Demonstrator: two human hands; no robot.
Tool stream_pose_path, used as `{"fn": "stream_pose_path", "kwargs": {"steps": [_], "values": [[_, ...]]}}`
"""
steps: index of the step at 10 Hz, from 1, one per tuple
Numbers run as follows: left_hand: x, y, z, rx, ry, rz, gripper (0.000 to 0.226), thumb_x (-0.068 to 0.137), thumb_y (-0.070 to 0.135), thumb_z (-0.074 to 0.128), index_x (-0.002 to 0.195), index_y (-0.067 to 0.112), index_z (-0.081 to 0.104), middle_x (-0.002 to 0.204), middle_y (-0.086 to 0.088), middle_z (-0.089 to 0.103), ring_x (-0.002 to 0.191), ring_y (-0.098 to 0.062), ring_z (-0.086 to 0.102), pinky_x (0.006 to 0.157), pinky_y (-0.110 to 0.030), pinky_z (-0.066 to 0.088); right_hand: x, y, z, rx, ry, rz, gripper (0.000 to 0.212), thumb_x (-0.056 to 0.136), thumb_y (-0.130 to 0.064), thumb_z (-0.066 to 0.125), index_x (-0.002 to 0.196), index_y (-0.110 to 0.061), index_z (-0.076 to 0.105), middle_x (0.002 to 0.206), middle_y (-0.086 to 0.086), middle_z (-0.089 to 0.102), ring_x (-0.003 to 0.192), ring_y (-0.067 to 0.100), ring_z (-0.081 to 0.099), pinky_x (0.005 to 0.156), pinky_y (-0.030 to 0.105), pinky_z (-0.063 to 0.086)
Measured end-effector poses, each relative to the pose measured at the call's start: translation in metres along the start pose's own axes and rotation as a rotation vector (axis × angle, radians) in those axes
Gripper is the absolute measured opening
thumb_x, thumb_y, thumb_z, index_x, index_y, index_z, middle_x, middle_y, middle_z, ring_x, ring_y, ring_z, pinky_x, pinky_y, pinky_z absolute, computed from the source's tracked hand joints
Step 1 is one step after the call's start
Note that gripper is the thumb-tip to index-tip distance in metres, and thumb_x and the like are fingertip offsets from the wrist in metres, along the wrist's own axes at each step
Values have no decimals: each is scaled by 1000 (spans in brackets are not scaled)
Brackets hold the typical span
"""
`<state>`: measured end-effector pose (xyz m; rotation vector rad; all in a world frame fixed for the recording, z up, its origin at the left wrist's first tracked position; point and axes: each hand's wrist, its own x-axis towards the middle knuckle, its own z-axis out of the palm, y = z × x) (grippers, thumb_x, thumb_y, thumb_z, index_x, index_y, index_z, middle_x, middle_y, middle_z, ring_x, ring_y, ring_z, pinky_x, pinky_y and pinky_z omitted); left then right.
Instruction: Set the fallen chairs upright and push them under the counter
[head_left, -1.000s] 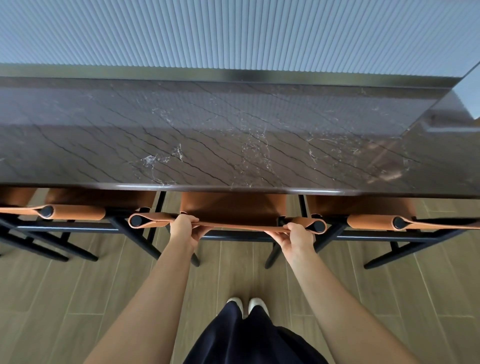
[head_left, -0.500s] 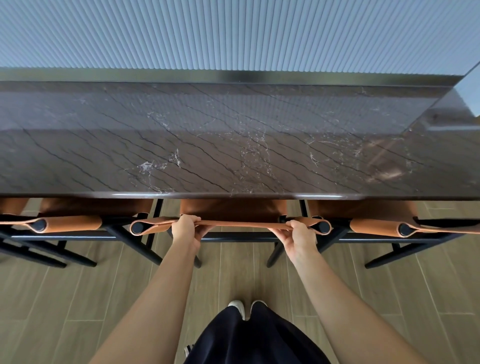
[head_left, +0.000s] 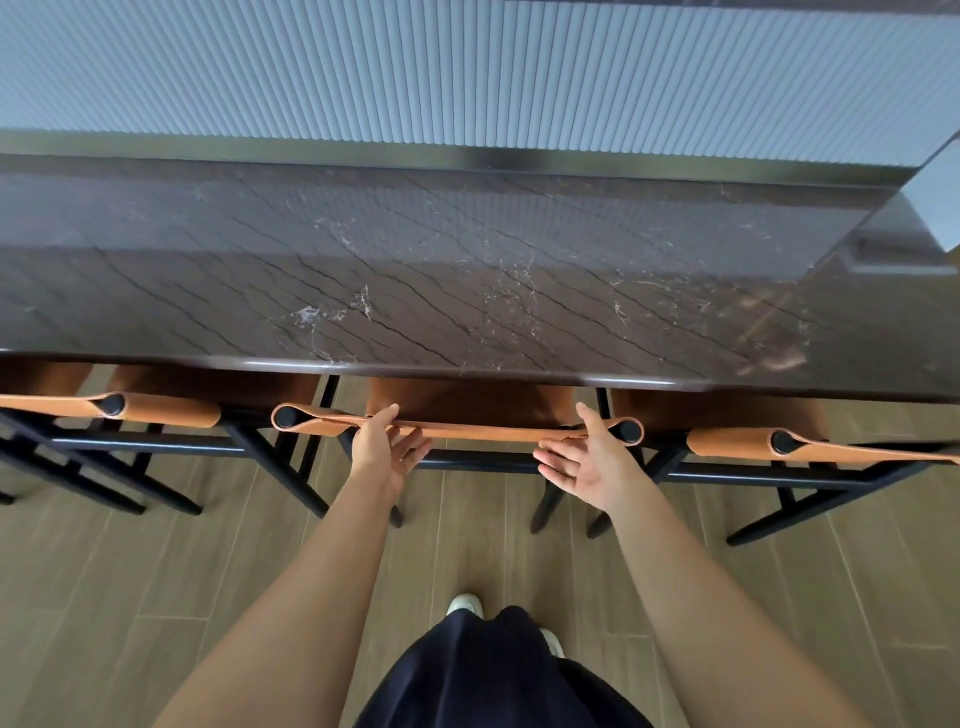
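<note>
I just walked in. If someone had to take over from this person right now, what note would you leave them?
Left hand: open, thumb at the backrest of the middle chair, no grip.
Right hand: open, at the same backrest.
Chairs: middle chair, left chair and right chair stand upright, seats under the edge of the counter.
Done: every chair in view is up and tucked in.
Left: no fallen chair in view; check beyond the frame.
</note>
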<state>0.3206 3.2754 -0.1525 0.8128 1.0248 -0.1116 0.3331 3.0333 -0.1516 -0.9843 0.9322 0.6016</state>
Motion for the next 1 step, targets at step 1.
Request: {"fn": "stream_pose_path", "kwargs": {"steps": [1], "values": [[-18,-15,1,-97,0,74,23,94,15,58,116,11,55,120,-12,60,101,-30,63,75,-45,55,-12,-6,-8,-317,-5,8,61,96,-54,49,130,-3,52,117,18,68,105,29,67,80,40,56]]}}
